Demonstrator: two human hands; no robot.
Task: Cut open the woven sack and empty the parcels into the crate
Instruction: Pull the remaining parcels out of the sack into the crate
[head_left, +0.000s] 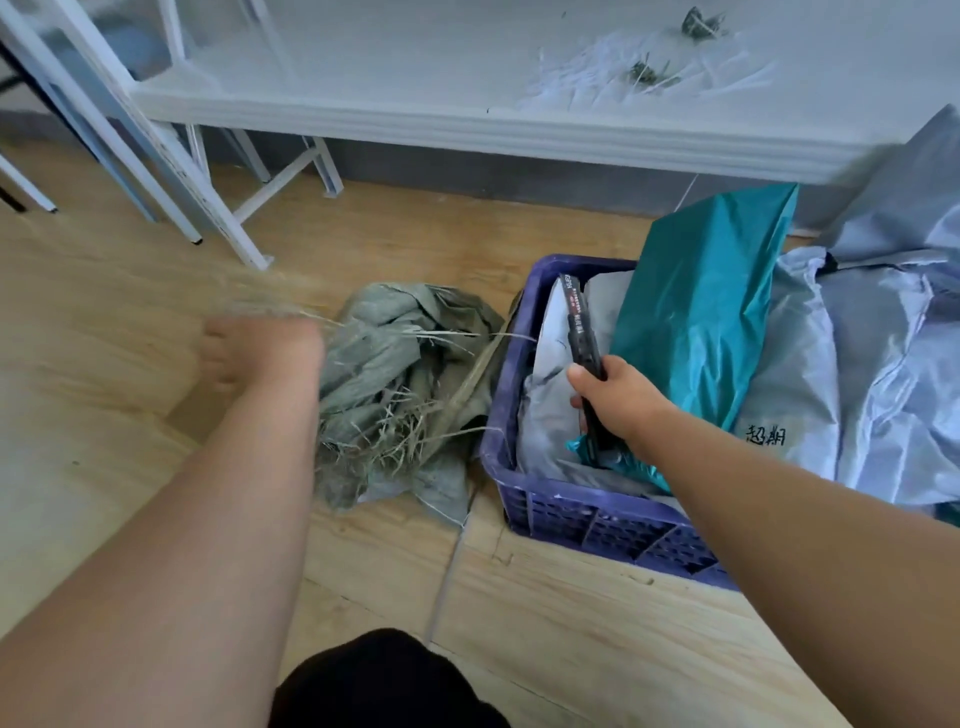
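Note:
The grey-green woven sack (400, 384) lies crumpled and frayed on the wooden floor, left of the blue plastic crate (571, 514). The crate is full of parcels: grey bags (550, 415) and a large teal bag (701, 322) leaning upright. My right hand (618, 395) is over the crate, shut on a black utility knife (579, 322) that points up and away. My left hand (254, 348) is blurred, just left of the sack, with loose pale fibres at its fingers; whether it grips them is unclear.
More grey parcels (872, 374) pile up right of the crate. A low white shelf (467, 124) with cut strands and scraps runs along the back. White metal frame legs (171, 171) stand at the back left. My dark-clothed knee (384, 680) is at the bottom.

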